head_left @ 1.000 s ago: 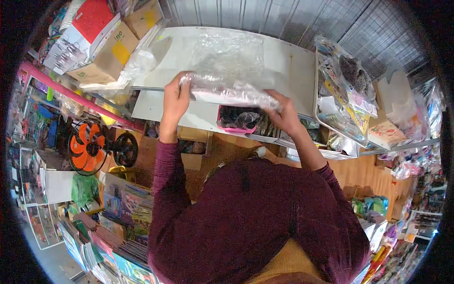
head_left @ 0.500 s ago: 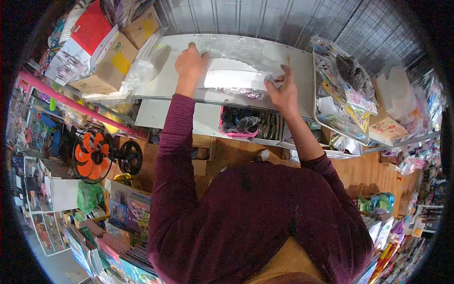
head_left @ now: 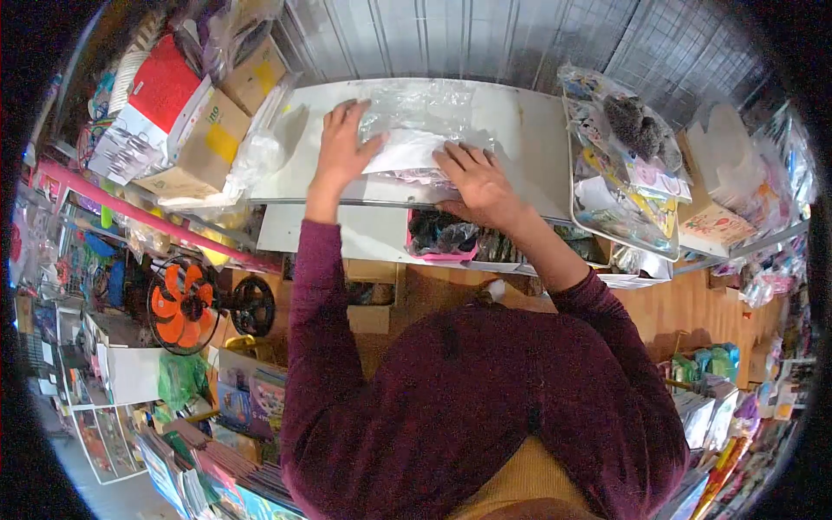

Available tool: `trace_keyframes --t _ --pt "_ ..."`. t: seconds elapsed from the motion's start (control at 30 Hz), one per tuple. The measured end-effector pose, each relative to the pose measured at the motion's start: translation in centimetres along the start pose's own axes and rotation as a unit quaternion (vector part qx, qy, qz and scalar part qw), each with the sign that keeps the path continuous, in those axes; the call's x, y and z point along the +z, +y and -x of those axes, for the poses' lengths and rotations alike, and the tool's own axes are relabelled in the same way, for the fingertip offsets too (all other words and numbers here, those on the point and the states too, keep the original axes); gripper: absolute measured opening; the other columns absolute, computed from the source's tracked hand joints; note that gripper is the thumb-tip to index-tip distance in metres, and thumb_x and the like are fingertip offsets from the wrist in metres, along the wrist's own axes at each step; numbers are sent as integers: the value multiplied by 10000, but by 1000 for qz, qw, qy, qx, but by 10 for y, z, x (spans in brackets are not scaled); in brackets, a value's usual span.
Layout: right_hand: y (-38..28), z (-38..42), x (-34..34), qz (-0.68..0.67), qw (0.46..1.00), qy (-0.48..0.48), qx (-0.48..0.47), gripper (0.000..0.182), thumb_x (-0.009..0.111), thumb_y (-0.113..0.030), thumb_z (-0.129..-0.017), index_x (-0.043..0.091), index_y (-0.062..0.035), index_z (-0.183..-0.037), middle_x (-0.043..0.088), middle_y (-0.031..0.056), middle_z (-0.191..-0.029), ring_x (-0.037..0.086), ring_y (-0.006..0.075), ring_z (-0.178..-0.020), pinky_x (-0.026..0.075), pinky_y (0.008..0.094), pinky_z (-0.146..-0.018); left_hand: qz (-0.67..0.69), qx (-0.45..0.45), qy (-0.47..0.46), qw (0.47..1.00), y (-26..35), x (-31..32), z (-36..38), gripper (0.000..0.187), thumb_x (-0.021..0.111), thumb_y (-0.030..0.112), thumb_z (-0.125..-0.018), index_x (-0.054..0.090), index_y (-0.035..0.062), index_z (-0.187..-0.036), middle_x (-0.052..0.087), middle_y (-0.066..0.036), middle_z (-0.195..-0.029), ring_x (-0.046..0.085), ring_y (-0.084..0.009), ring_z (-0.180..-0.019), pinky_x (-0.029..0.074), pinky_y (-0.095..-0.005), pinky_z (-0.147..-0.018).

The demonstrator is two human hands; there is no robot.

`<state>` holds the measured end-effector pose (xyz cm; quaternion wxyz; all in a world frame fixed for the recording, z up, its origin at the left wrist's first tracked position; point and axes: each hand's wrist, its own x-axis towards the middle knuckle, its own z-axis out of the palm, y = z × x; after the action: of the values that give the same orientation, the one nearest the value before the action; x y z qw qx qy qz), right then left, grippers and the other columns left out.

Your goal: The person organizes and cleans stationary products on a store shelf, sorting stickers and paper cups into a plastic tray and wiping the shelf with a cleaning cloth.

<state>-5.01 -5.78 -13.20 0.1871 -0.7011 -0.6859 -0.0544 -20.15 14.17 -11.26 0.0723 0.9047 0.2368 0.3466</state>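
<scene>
A white, paper-like folded piece lies on the white shelf, with crinkly clear plastic behind it and more shiny wrapping along its front edge. At its left end is my left hand, fingers apart, the thumb touching the white piece. My right hand rests over the right end with its fingers stretched out flat, covering that part. Neither hand is wrapped round anything.
To the left stand cardboard boxes and a red-and-white box. A tray of packaged goods with a grey furry item sits at right. Below are a pink bin and an orange fan.
My right hand has moved left and come down flat on the white piece, which now shows shorter. The fingers of my left hand have spread. The view has shifted slightly.
</scene>
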Motion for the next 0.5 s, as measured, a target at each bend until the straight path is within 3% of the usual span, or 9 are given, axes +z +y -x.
trace_keyframes --t 0.03,0.07,0.13,0.17,0.3,0.4,0.47,0.5 --pt "1 1 0 1 1000 2 -18 716 677 -373 -682 366 -86 -1259 362 169 -1303 359 353 -1178 294 500 -957 87 72 -30 993 2 -11 6 573 711 243 -656 498 87 -1165 439 -171 -1205 386 -370 -1128 316 -430 -970" --pt "2 1 0 0 1000 4 -15 716 677 -373 -682 366 -86 -1259 362 169 -1303 359 353 -1178 294 500 -957 87 75 -33 993 3 -19 14 573 711 243 -656 498 87 -1165 439 -171 -1205 386 -370 -1128 316 -430 -970" --pt "5 -1 1 -3 1000 2 -28 720 681 -369 -673 369 -84 -1256 399 169 -1267 386 351 -1148 325 491 -918 139 87 -190 968 3 -31 27 629 733 214 -624 481 94 -1188 403 -170 -1272 343 -383 -1180 274 -423 -1004" --pt "5 -2 0 -5 1000 5 -25 720 681 -369 -673 369 -84 -1256 399 169 -1267 386 351 -1148 325 491 -918 126 82 -209 966 -5 -29 33 630 736 170 -614 482 100 -1187 422 -142 -1268 337 -359 -1197 272 -413 -1009" --pt "6 -3 -2 -4 1000 0 -25 682 656 -362 -699 371 -79 -1251 420 169 -1241 391 341 -1144 342 480 -904 127 51 -192 972 -17 -20 40 546 700 115 -649 504 88 -1158 471 -138 -1222 373 -325 -1179 300 -388 -991" --pt "7 0 -1 -6 1000 9 -26 633 634 -355 -724 389 -70 -1234 449 176 -1204 424 335 -1108 369 463 -878 154 27 -170 973 -17 -18 36 397 655 80 -704 549 59 -1086 542 -145 -1129 476 -291 -1091 380 -348 -912" --pt "11 1 -1 -7 999 29 -24 596 621 -350 -740 409 -62 -1217 478 185 -1167 461 337 -1066 390 450 -859 190 -12 -120 974 -9 -22 30 230 607 72 -761 586 19 -984 614 -140 -939 585 -247 -896 445 -305 -779" --pt "14 2 -1 -89 994 66 -12 552 615 -328 -751 433 -46 -1189 509 190 -1105 496 344 -996 408 439 -831 189 -5 -121 975 -9 -23 26 230 607 72 -761 586 19 -984 614 -140 -939 585 -247 -896 445 -305 -779"
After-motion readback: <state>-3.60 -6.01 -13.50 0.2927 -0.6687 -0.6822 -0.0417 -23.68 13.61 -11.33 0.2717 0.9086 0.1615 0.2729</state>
